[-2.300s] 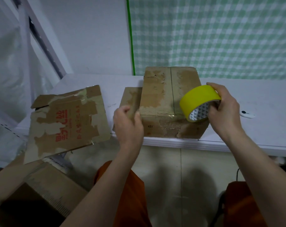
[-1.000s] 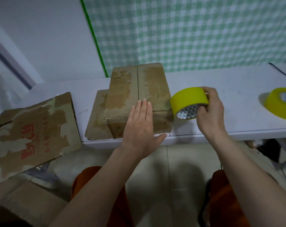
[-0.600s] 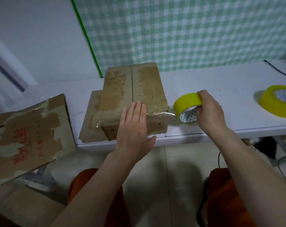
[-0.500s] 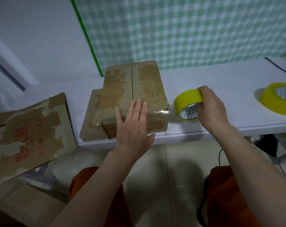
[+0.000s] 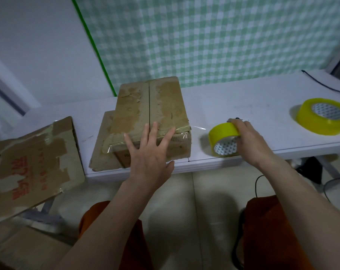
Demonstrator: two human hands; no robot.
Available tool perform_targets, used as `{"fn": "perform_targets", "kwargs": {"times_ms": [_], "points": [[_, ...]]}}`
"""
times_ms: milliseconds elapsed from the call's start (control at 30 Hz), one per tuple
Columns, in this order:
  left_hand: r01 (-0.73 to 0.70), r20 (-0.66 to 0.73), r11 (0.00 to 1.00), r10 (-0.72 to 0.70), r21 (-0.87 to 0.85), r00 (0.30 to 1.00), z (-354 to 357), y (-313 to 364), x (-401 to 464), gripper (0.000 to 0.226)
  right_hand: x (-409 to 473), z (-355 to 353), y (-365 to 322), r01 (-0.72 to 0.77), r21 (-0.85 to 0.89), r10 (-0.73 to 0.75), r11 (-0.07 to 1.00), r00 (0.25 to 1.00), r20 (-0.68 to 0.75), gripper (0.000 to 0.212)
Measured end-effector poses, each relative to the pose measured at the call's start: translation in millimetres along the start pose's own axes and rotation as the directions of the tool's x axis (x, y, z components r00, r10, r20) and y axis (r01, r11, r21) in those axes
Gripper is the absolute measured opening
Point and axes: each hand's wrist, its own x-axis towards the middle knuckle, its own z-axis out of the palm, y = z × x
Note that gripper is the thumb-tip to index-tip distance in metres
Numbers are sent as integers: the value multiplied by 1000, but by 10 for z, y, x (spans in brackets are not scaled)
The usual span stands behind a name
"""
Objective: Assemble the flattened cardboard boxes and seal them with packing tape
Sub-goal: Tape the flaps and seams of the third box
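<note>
An assembled brown cardboard box [image 5: 151,106] stands on the white table [image 5: 233,108], its top flaps closed along a middle seam. My left hand [image 5: 149,151] lies flat with spread fingers on the box's near top edge, pressing clear tape there. My right hand [image 5: 249,141] grips a yellow tape roll [image 5: 222,139] that rests near the table's front edge, to the right of the box. A clear strip of tape [image 5: 197,128] stretches from the box corner toward the roll.
A second yellow tape roll [image 5: 324,115] lies at the table's right end, near a black cable [image 5: 321,84]. A flattened box with red print [image 5: 31,162] leans off the table's left end. Another flat cardboard piece [image 5: 101,149] lies under the box. More cardboard sits on the floor at lower left.
My right hand has pulled the roll further right and down to the table, drawing out more clear tape. My left hand stays pressed on the box edge.
</note>
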Motion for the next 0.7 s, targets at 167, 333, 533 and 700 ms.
{"fn": "perform_targets", "kwargs": {"times_ms": [167,333,533,700], "points": [[-2,26,1000,2,3,1000,-47,22,-4,87,16,-1,181,-94,148,96,984,995,-3,49],[33,112,985,-14,-171,994,-305,92,104,74,4,47,227,-136,276,148,951,989,-20,43],[-154,136,914,218,-375,966,-604,486,629,53,-38,-1,323,-195,534,176,823,981,87,26],[-151,493,845,434,-513,754,-545,907,1218,56,-70,-139,408,-202,618,110,760,977,184,38]]}}
